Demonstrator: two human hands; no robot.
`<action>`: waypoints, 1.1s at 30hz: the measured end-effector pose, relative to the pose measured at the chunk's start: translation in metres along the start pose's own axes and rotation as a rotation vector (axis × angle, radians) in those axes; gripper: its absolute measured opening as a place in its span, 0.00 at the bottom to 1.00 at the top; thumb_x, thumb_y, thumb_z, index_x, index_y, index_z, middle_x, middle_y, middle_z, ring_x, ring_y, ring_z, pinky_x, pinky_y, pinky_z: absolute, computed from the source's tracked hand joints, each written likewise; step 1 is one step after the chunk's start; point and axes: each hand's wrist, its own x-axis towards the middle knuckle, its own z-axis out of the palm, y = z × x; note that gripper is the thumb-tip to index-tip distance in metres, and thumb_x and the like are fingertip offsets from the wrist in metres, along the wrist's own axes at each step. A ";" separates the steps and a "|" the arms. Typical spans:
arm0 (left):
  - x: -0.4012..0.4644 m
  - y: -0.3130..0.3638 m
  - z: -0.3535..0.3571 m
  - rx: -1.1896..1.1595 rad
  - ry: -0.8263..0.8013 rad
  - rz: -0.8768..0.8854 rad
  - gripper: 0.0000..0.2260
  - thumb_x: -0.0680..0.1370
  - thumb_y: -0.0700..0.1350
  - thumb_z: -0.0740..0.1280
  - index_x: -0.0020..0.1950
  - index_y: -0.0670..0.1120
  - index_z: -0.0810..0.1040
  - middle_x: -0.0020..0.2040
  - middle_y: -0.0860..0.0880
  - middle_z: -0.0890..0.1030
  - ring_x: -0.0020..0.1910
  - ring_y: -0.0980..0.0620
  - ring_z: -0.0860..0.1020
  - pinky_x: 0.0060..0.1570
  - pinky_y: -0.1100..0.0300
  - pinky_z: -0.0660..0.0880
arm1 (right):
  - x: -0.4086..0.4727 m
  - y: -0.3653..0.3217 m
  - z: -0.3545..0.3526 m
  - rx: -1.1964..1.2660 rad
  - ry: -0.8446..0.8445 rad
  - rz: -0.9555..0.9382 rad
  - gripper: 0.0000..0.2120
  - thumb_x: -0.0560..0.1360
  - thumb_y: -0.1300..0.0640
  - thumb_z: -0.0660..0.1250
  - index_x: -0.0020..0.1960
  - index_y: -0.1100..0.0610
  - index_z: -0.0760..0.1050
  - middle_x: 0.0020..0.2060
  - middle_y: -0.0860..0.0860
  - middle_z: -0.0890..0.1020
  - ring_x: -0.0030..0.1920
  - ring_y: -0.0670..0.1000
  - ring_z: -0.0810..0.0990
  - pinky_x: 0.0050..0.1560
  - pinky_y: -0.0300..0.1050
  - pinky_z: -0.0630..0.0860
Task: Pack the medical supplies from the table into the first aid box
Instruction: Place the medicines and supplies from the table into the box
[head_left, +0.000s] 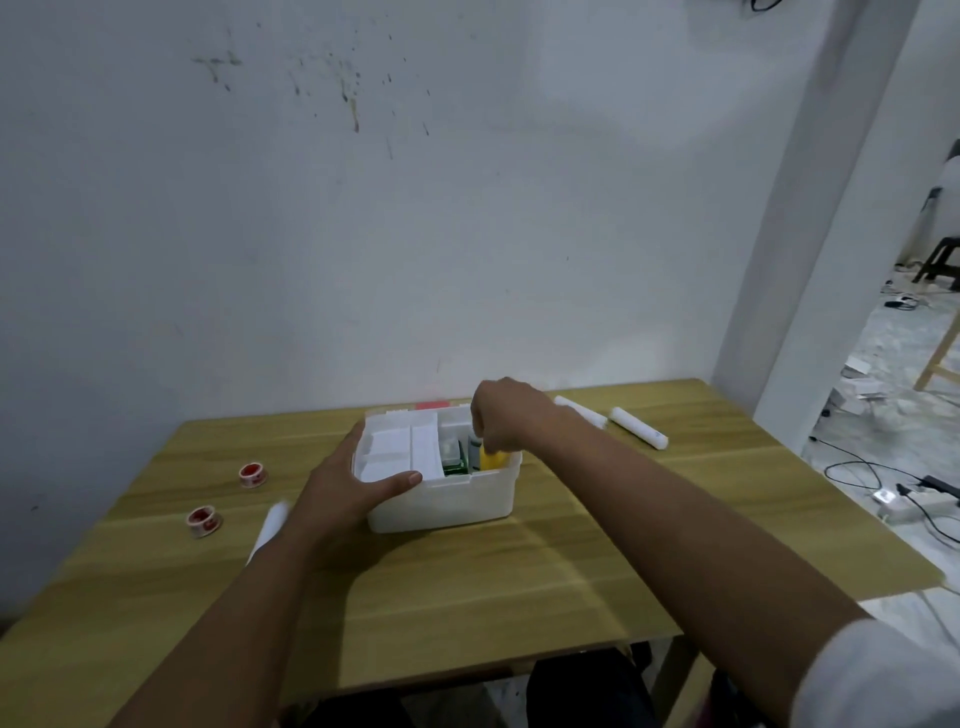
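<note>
A white plastic first aid box (457, 499) stands open in the middle of the wooden table (519, 566). My left hand (353, 488) grips the box's left front corner, thumb over the rim. My right hand (509, 415) reaches into the right compartment, fingers closed on a yellow bottle (492, 460) beside a green packet (454, 460). White trays fill the box's left half. Two red tape rolls (253, 475) (203, 520) lie on the left. A white bandage roll (270, 525) lies by my left wrist. Two more white rolls (638, 427) (584, 413) lie at the right rear.
The table stands against a stained white wall. Its right edge borders a doorway; beyond it the floor holds cables, a power strip (906, 506) and debris. A red lid edge (432, 405) shows behind the box.
</note>
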 end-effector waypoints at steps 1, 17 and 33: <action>-0.001 0.001 0.001 -0.013 0.010 0.008 0.49 0.62 0.67 0.78 0.78 0.60 0.62 0.73 0.55 0.72 0.67 0.49 0.72 0.59 0.50 0.75 | -0.001 0.001 0.004 -0.001 -0.001 0.000 0.13 0.70 0.61 0.77 0.53 0.57 0.82 0.50 0.55 0.84 0.49 0.57 0.83 0.51 0.52 0.83; -0.001 0.004 0.000 -0.020 0.013 0.029 0.43 0.60 0.68 0.77 0.72 0.67 0.63 0.67 0.59 0.72 0.62 0.53 0.71 0.54 0.53 0.74 | -0.019 0.120 0.034 -0.063 -0.220 0.495 0.48 0.67 0.60 0.57 0.76 0.23 0.45 0.56 0.55 0.73 0.49 0.58 0.80 0.51 0.53 0.77; -0.002 0.006 0.001 -0.036 0.021 0.037 0.40 0.64 0.63 0.79 0.72 0.67 0.64 0.64 0.61 0.72 0.61 0.54 0.71 0.50 0.58 0.73 | -0.028 0.121 0.046 -0.251 -0.183 0.389 0.13 0.78 0.57 0.68 0.62 0.51 0.79 0.48 0.54 0.79 0.58 0.57 0.83 0.54 0.50 0.80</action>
